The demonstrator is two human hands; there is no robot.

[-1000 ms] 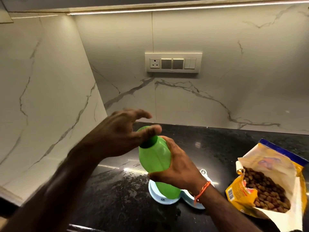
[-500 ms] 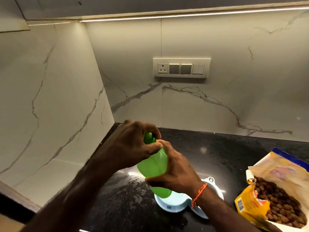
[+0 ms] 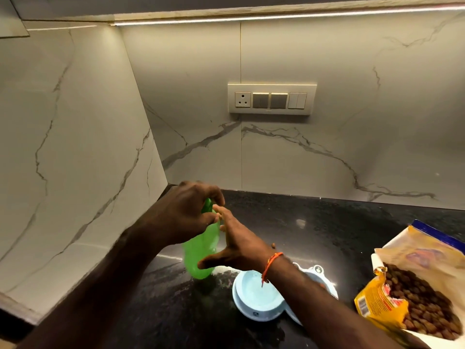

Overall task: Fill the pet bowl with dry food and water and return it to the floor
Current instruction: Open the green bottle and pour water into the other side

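A green plastic bottle stands upright on the black countertop, just left of the light blue double pet bowl. My left hand grips the bottle's top, fingers curled over the cap. My right hand is beside the bottle with fingers straight and thumb spread near its lower body. The bowl's left compartment holds clear water; my right forearm hides most of the right compartment. An open yellow bag of dry food lies at the right, brown kibble showing inside.
Marble walls meet in a corner behind and to the left of the bottle. A switch panel sits on the back wall. One loose kibble piece lies on the counter. Wet patches show near the bowl.
The bottle has gone from above the bowl to the left and now stands on the counter. My right hand has loosened from the bottle's body. My left hand closed over the cap.
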